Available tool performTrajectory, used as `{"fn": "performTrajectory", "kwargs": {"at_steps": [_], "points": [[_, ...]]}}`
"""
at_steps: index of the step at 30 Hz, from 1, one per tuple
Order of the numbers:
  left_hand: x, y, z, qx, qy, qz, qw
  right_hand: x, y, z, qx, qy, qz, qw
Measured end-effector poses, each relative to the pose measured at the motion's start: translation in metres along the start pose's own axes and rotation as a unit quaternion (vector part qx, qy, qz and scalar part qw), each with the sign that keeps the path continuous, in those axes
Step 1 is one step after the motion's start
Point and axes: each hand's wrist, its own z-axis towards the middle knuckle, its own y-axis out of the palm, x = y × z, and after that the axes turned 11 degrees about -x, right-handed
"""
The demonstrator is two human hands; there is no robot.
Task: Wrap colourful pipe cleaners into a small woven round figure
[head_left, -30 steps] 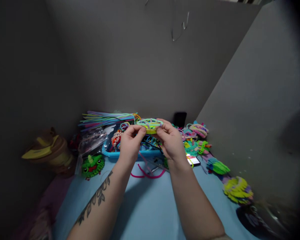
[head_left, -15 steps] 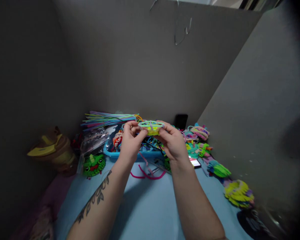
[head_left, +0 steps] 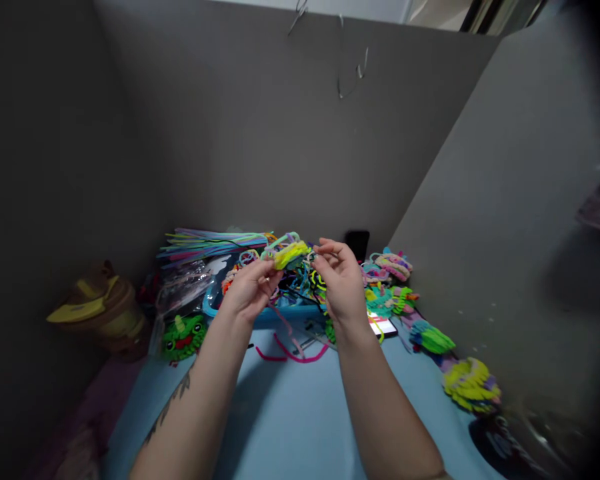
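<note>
My left hand [head_left: 249, 290] is raised over the blue tray [head_left: 260, 315] and pinches a small yellow and pale-green pipe-cleaner piece [head_left: 287, 252]. My right hand [head_left: 341, 283] is just to the right of that piece, a short gap away, its fingers loosely apart and holding nothing. Both forearms reach in from the bottom edge over the light-blue table [head_left: 300, 413].
A bundle of straight coloured pipe cleaners [head_left: 210, 241] lies behind the tray. A green frog figure [head_left: 183, 335], a brown and yellow toy [head_left: 97, 308], loose pink pipe cleaners [head_left: 290, 350], a phone [head_left: 386, 326] and several finished pieces [head_left: 467, 383] lie about. Grey partition walls enclose the table.
My right hand has let go of the pipe-cleaner piece and opened. The left hand has tilted the piece and turned its wrist; both hands sit slightly lower and further left.
</note>
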Motion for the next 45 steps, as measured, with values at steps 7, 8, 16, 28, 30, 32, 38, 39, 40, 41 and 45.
{"fn": "performTrajectory", "kwargs": {"at_steps": [7, 8, 16, 28, 30, 32, 38, 39, 40, 41, 45], "points": [[0.000, -0.005, 0.002, -0.020, -0.086, -0.050, 0.995, -0.007, -0.005, 0.000, -0.064, -0.013, -0.027, 0.998], [-0.001, -0.006, 0.002, -0.028, -0.085, -0.043, 0.995, -0.008, -0.006, 0.000, -0.083, -0.014, -0.038, 0.996], [-0.001, -0.005, -0.001, -0.037, -0.094, -0.038, 0.994, -0.011, -0.013, 0.001, -0.153, -0.029, -0.097, 0.983], [-0.022, 0.000, -0.034, -0.030, 0.146, 0.176, 0.973, 0.011, 0.009, -0.019, -0.120, 0.002, -0.114, 0.986], [-0.033, -0.010, -0.051, -0.019, 0.137, 0.190, 0.972, 0.018, 0.009, -0.040, -0.132, 0.007, -0.080, 0.988], [-0.044, -0.023, -0.071, -0.018, 0.119, 0.195, 0.973, 0.024, 0.004, -0.064, -0.170, 0.019, -0.057, 0.984], [-0.075, -0.052, -0.114, -0.026, 0.008, 0.217, 0.976, 0.036, -0.023, -0.125, -0.244, 0.087, -0.062, 0.964], [-0.078, -0.055, -0.117, -0.032, -0.007, 0.223, 0.974, 0.037, -0.026, -0.131, -0.245, 0.084, -0.076, 0.963], [-0.080, -0.058, -0.120, -0.038, -0.017, 0.230, 0.972, 0.039, -0.028, -0.136, -0.248, 0.082, -0.086, 0.961], [-0.081, -0.060, -0.121, -0.043, -0.023, 0.235, 0.971, 0.041, -0.029, -0.141, -0.251, 0.082, -0.092, 0.960], [-0.081, -0.066, -0.123, -0.046, -0.050, 0.243, 0.968, 0.050, -0.030, -0.156, -0.242, 0.132, -0.069, 0.959]]}}
